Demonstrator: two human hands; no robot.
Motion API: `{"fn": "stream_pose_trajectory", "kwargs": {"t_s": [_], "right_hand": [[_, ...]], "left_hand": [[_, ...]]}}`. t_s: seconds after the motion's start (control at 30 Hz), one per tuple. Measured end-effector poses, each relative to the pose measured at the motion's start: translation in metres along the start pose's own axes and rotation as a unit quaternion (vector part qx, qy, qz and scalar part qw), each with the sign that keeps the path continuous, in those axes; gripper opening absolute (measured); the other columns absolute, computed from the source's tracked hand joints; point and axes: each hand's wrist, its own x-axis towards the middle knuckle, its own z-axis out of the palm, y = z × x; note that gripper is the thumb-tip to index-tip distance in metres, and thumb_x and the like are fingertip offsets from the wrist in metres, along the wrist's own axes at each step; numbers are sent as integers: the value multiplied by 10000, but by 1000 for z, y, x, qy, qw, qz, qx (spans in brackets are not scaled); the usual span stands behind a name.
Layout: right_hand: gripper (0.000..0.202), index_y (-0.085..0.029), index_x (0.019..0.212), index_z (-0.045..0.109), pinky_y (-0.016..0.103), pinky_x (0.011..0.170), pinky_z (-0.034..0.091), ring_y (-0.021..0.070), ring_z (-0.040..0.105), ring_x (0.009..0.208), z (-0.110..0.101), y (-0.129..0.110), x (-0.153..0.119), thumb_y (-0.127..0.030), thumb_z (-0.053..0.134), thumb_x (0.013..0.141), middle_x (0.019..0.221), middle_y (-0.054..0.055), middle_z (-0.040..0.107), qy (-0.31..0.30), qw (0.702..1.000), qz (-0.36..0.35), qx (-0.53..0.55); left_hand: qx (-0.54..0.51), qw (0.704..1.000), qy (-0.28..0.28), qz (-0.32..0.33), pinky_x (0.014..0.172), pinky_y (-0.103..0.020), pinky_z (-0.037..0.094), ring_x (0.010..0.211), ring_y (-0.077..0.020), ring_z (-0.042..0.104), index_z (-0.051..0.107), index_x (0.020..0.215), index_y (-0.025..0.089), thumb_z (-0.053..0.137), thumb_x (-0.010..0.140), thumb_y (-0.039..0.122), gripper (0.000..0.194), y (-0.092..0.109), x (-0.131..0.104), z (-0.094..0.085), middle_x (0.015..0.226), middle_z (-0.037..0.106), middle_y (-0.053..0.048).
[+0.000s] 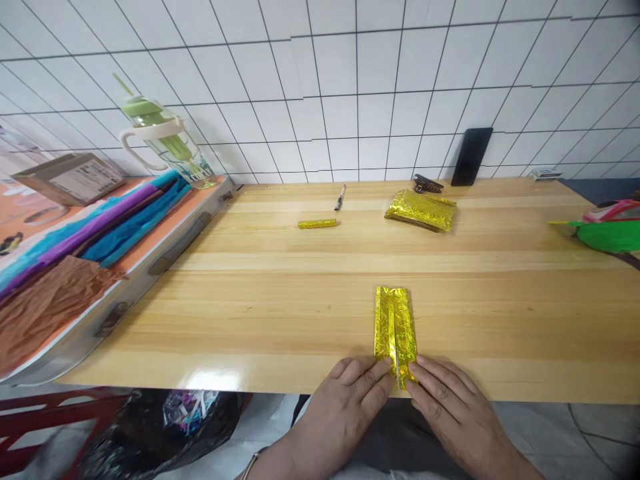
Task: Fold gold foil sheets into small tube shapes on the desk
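Observation:
A sheet of shiny gold foil paper (pixel 406 317) lies near the front edge of the table, its two long sides folded in toward a seam down the middle. My left hand (pixel 345 407) grips its near left part, fingertips pressed close together by the seam. From the other side, my right hand (pixel 457 407) holds the near right edge, its fingers side by side and slanting onto the foil. The near end of the paper is partly hidden by my fingers.
Farther back are a narrow gold strip (pixel 317 224), a pen (pixel 341 198), a gold foil stack (pixel 423 211), a black clip (pixel 427 184) and a dark phone (pixel 471 157) against the tiled wall. At left stand a green-lidded bottle (pixel 163 140) and coloured crepe paper (pixel 120 227); green material (pixel 610 235) lies right.

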Motion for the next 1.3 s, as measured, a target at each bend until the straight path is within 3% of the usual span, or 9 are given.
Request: {"fn": "stream_pose_trajectory", "kwargs": {"t_s": [0.23,0.37,0.5,0.67,0.77,0.9,1.13,1.3], "right_hand": [[291,-185,1126,622,430,1007,394,240,495,1195,-9,-7,3,-186,583,838,1215,63,618,-3,999,20,25],[357,-152,1190,582,428,964,417,248,519,1142,-15,-7,10,-202,568,837,1183,93,627,-7,999,13,30],[358,-182,1203,575,467,883,461,258,569,1009,-16,-11,20,-212,543,848,1094,114,642,-29,998,48,25],[270,-213,1103,632,444,858,481,241,575,974,-14,-16,24,-227,503,866,1048,93,645,-5,997,72,34],[268,-220,1101,638,428,891,471,241,568,1027,-12,-17,22,-248,495,876,1094,82,647,11,997,75,23],[270,-174,1108,635,371,997,412,209,557,1099,-7,-19,18,-245,505,883,1166,65,643,49,998,36,5],[359,-157,1223,565,419,1053,364,228,499,1202,-1,-16,8,-234,534,873,1272,84,579,13,1000,-11,-26],[382,-194,1245,553,430,1103,277,227,483,1218,0,-15,9,-225,544,864,1317,45,542,25,999,-19,-31]], "left_hand": [[-52,998,22,-18,935,-390,452,1134,-242,502,459,1281,135,450,939,260,365,5,2,-4,1318,523,-99],[-77,996,25,-30,917,-359,467,1076,-205,540,399,1317,130,375,931,131,386,-6,11,-7,1319,511,-116],[-76,997,-26,5,943,-337,438,1074,-196,535,478,1245,154,401,918,99,341,-17,27,-13,1216,577,-83],[-47,997,-57,30,919,-351,429,1001,-189,559,551,1154,190,455,930,183,243,-24,40,-22,1110,619,-62],[-44,996,-56,62,1012,-377,364,1147,-207,494,562,1125,182,454,934,211,221,-28,44,-23,1227,571,-65],[-64,989,-73,108,1127,-350,230,1350,-196,288,549,1130,140,413,943,200,239,-36,50,-23,1399,434,-87],[-59,990,-88,90,1135,-374,207,1396,-213,177,367,1366,123,405,946,239,437,-41,48,-16,1467,324,-129],[-44,992,-94,67,1141,-431,147,1396,-229,176,316,1405,149,362,964,297,467,-38,48,-19,1475,311,-113]]}}
